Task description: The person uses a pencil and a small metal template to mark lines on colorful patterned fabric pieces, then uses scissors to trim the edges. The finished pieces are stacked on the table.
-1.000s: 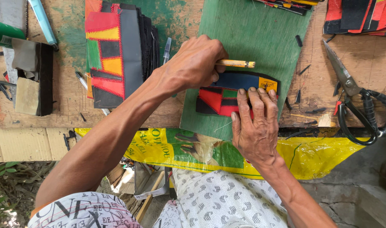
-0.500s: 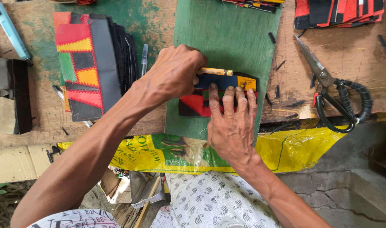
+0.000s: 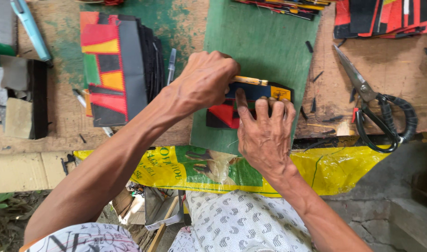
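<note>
We see 1 small patchwork piece (image 3: 232, 114) of black, red, blue and yellow material lying flat on the green cutting board (image 3: 265, 42), near the board's lower edge and the front of the wooden workbench (image 3: 391, 70). Our right hand (image 3: 265, 135) lies palm-down on it, fingers spread and flat, pressing rather than gripping. Our left hand (image 3: 206, 81) is curled closed around a thin yellowish tool (image 3: 251, 80), whose tip lies along the piece's upper edge; we cannot tell what sort of blade or point it carries. We judge the piece light, thin and limp, likely rubbery or vinyl-like, so it would slide or buckle unless held flat near the edge being worked; a flat palm close to the tool line seems the best hold, and lifting it would call for a pinch at a corner. Counting the rest: 1 pair of black-handled scissors (image 3: 381, 112) to the right of the board, 1 stack of similar coloured pieces (image 3: 115, 70) to the left, 2 further heaps along the top edge whose numbers we cannot count, 1 light-blue tool (image 3: 31, 30) at far left, and 1 yellow printed sack (image 3: 185, 170) hanging over the bench front.
</note>
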